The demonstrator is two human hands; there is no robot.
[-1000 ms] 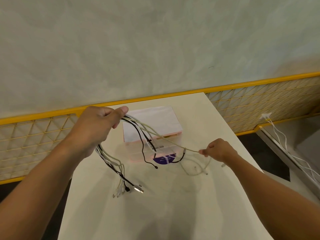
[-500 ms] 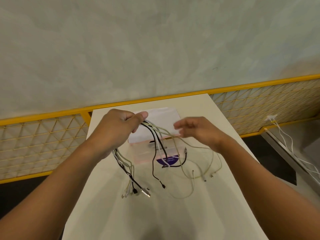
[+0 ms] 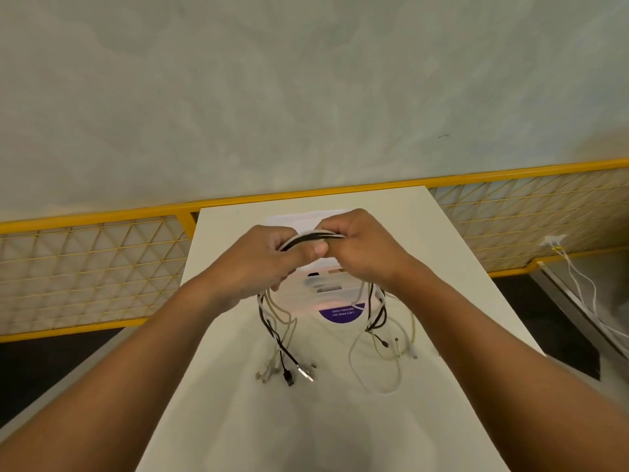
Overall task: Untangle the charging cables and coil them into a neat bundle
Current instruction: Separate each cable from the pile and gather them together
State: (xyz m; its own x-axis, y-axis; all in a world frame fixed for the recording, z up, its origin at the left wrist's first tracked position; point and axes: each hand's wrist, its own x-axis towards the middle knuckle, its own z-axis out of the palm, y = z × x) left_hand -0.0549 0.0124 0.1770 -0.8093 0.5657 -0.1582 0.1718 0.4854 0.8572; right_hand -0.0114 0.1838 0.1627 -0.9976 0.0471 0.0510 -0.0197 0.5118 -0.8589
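On the white table stands a clear plastic box. Above the box the charging cables arch side to side, their ends trailing down on the box's near side. The left hand and right hand, almost touching, each curl tightly round the arch's top, equally near.

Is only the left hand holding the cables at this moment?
No, the left hand and the right hand both grip the cables side by side, with loose ends hanging to the table.
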